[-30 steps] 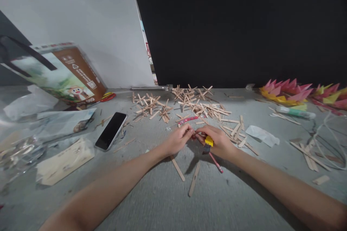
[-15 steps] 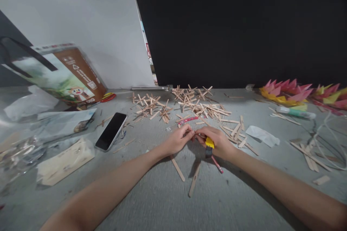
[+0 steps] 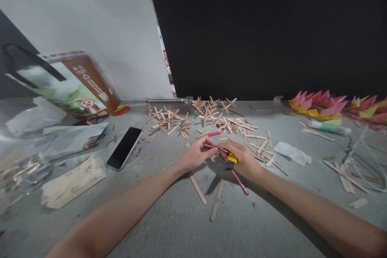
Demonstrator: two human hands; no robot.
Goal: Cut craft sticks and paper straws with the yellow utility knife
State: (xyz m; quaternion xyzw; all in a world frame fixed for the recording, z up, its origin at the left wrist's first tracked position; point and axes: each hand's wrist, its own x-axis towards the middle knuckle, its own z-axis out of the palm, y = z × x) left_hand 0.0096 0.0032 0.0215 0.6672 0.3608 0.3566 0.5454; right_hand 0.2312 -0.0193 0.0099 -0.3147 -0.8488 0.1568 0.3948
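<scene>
My left hand (image 3: 198, 154) pinches a thin wooden craft stick (image 3: 209, 146) that spans the gap to my right hand (image 3: 244, 160). Closed around a yellow and black utility knife (image 3: 231, 159), my right hand has its fingertips by the stick's right end; the blade cannot be made out. Below the right hand a pink pencil (image 3: 242, 185) slants across the table. Two loose craft sticks lie nearer to me, one below the left hand (image 3: 198, 188) and another in the middle (image 3: 217, 201).
A heap of craft sticks (image 3: 216, 117) spreads behind my hands. Left are a phone (image 3: 124, 148), plastic packets (image 3: 74, 179) and a printed bag (image 3: 81, 84). On the right lie a white scrap (image 3: 292, 152), a glue stick (image 3: 329, 127), a cable (image 3: 359, 169) and pink-yellow paper flowers (image 3: 320, 102).
The craft stick between my hands now shows more of its length, and my left fingers have shifted along it. The knife has tilted slightly in my right hand.
</scene>
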